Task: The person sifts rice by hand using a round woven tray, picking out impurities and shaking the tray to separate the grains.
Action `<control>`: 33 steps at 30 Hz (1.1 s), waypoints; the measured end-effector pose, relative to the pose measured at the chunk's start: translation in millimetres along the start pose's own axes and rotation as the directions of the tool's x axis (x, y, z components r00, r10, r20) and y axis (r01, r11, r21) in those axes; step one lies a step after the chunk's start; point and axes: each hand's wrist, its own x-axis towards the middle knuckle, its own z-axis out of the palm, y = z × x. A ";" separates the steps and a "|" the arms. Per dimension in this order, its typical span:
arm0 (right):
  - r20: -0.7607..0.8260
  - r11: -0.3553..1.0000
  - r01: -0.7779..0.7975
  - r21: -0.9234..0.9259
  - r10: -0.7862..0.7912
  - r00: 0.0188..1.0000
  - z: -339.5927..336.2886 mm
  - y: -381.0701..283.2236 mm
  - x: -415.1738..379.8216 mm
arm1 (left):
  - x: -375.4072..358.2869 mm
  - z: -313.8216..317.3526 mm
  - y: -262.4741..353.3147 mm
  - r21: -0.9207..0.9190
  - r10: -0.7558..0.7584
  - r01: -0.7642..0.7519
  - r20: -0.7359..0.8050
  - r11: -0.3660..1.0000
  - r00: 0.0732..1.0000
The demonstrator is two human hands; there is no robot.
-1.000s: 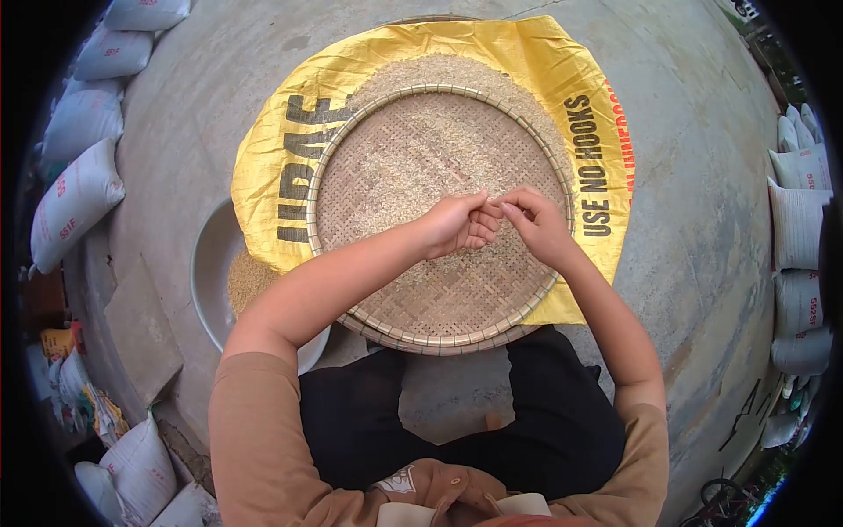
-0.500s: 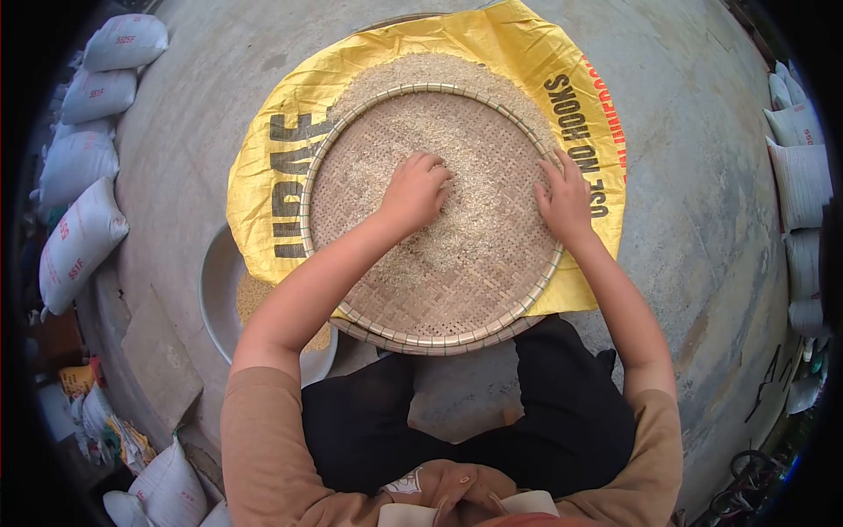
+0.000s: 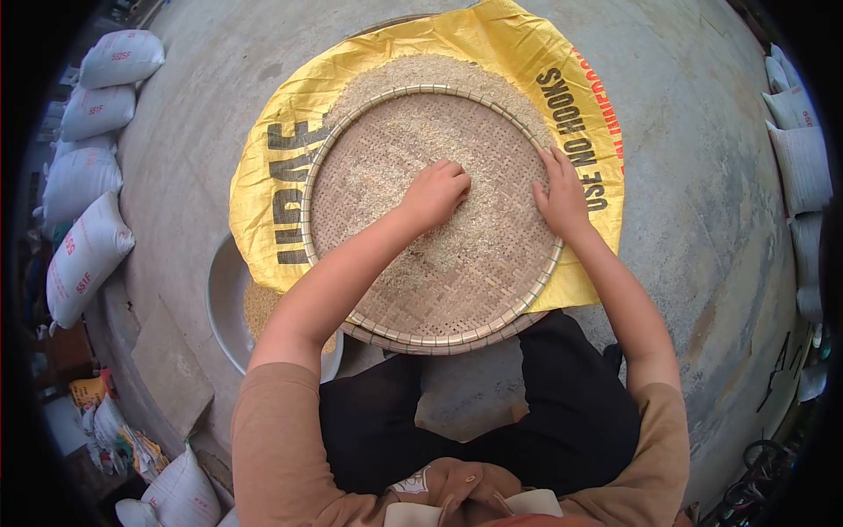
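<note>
A round woven bamboo winnowing basket (image 3: 492, 294) lies in front of me, with pale husked grain (image 3: 395, 171) spread over its middle. My left hand (image 3: 439, 193) is down in the grain near the basket's centre, its fingers curled together; what is between them is hidden. At the right side, my right hand (image 3: 564, 198) holds the basket's rim, thumb inside and fingers along the edge. Beneath the basket is a yellow printed sack (image 3: 272, 189), and more grain (image 3: 421, 68) lies on it behind the far rim.
A metal basin (image 3: 224, 281) with golden grain (image 3: 260, 307) stands at the left, partly under the sack and my left arm. Filled white sacks (image 3: 92, 255) line the left side, and others (image 3: 799, 158) stand at the right. A bicycle (image 3: 764, 461) shows at lower right.
My left hand has moved right across the grain, and its fingers are more tightly curled. My right hand stays at the rim, its fingers slightly shifted. The view has shifted slightly.
</note>
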 end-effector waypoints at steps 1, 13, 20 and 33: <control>0.003 1.000 -0.002 0.005 0.002 1.000 -0.2 -0.2 -0.3 | -0.7 0.0 0.0 0.005 -0.009 0.009 0.009 1.000 1.000; 0.002 0.999 -0.027 0.035 0.027 1.000 -0.8 0.2 -0.5 | 1.1 -15.4 -7.7 -0.622 -0.463 0.531 0.287 0.576 0.839; -0.007 0.999 -0.026 0.039 0.026 1.000 1.0 2.7 -1.2 | -7.5 -16.5 -15.6 -0.799 -0.460 0.567 0.435 0.199 0.774; -0.003 0.997 -0.030 0.076 0.030 1.000 -1.3 1.5 -1.0 | -6.0 -26.1 -14.8 -0.826 -0.295 0.517 0.563 -0.222 0.772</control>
